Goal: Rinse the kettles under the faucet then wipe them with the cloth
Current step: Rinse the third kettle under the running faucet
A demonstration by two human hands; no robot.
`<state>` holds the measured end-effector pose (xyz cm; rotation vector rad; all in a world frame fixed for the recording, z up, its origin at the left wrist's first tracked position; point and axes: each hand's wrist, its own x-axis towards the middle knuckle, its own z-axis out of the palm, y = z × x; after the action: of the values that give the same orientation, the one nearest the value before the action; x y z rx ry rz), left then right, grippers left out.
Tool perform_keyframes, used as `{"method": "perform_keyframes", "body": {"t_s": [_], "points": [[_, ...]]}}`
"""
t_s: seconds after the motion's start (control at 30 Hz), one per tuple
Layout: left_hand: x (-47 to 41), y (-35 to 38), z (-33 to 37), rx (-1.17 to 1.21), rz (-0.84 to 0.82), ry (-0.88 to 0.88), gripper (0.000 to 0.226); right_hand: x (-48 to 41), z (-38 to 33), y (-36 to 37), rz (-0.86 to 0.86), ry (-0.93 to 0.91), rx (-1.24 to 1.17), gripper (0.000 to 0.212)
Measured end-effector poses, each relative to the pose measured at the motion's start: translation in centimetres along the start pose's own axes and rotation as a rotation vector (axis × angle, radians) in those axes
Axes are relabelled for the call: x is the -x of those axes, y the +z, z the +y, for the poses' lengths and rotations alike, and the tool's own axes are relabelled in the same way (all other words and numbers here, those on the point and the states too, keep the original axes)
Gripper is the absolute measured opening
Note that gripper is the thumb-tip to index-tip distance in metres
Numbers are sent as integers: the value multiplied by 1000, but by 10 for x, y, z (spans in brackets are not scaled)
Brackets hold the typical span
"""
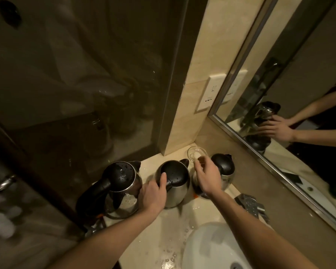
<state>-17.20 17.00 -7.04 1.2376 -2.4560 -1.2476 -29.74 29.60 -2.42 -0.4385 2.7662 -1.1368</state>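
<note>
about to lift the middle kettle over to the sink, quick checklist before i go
1. left hand holds middle kettle: ok, thumb on lid.
2. lid shut: ok.
3. right hand free: cannot tell, fingers curl at a glass.
4. faucet running: cannot tell.
5. counter dry: not ok, drops beside sink.
6. cloth in reach: cannot tell, none in view.

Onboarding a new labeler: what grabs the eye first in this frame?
Three black-lidded steel kettles line the wet counter: left kettle, middle kettle, right kettle. The left hand holds the middle kettle, thumb on top; the right hand is at a clear glass behind. The mirror, right, reflects the hands.
</note>
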Motion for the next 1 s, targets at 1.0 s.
{"method": "perform_keyframes", "body": {"t_s": [1.0], "points": [[-4, 136, 98, 29, -196, 142, 52, -108, 123, -60, 129, 263, -89, 37]]}}
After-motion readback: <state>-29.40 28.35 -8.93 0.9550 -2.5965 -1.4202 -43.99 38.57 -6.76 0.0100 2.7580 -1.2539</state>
